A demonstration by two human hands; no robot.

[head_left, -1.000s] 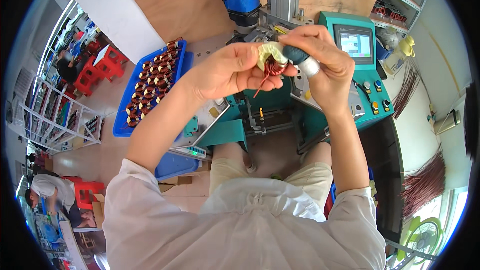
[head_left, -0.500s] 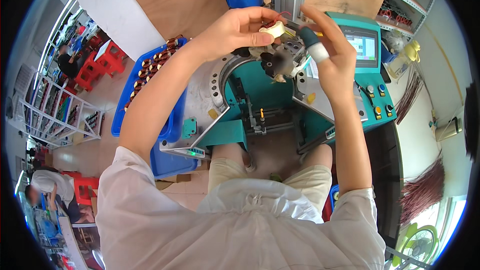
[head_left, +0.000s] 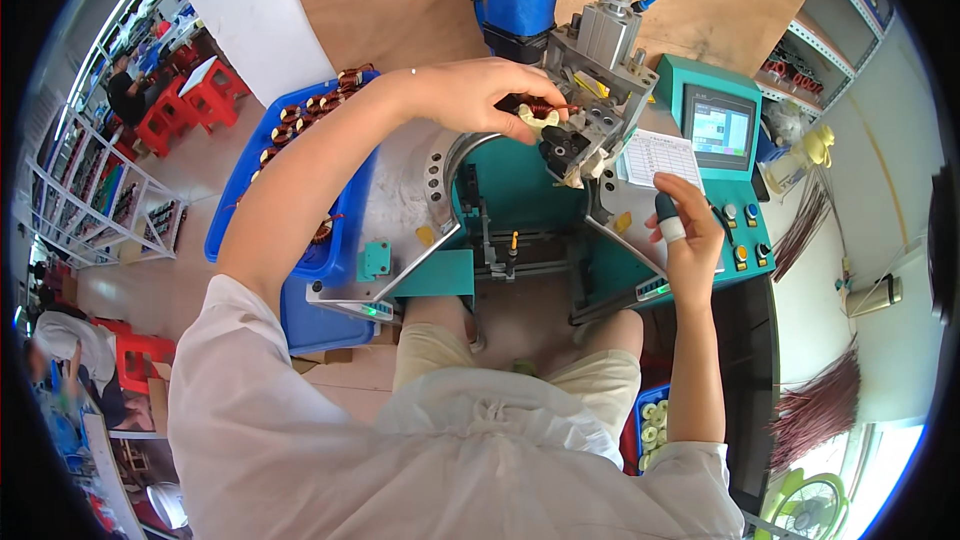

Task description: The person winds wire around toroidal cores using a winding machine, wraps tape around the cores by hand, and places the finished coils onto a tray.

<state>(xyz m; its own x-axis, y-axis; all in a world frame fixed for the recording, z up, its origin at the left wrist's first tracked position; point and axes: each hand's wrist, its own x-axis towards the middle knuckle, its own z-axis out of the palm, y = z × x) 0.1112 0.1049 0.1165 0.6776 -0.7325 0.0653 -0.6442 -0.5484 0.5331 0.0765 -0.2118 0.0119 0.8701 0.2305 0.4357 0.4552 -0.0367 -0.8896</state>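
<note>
My left hand (head_left: 490, 98) is closed on a wound coil (head_left: 540, 115), a cream ring core with dark red-brown wire. Its fingers hide part of the coil. The coil is right beside the winding head (head_left: 570, 145) of a machine; I cannot tell whether they touch. Lower and to the right, my right hand (head_left: 692, 240) is raised near the steel tabletop's right side. Its fingers are loosely bent and apart, with nothing visible in them. The thumb wears a dark green and white wrap.
A blue tray (head_left: 222, 225) of wound coils stands at the left. A green control box with a screen (head_left: 718, 125) and push buttons is at the right, beside a paper sheet (head_left: 660, 158). Cream ring cores (head_left: 652, 430) fill a blue bin at lower right. A pneumatic cylinder (head_left: 608, 32) rises behind the winding head.
My right hand has left the winding head and moved down toward me. My left hand still holds the coil by the head. The view has shifted slightly.
</note>
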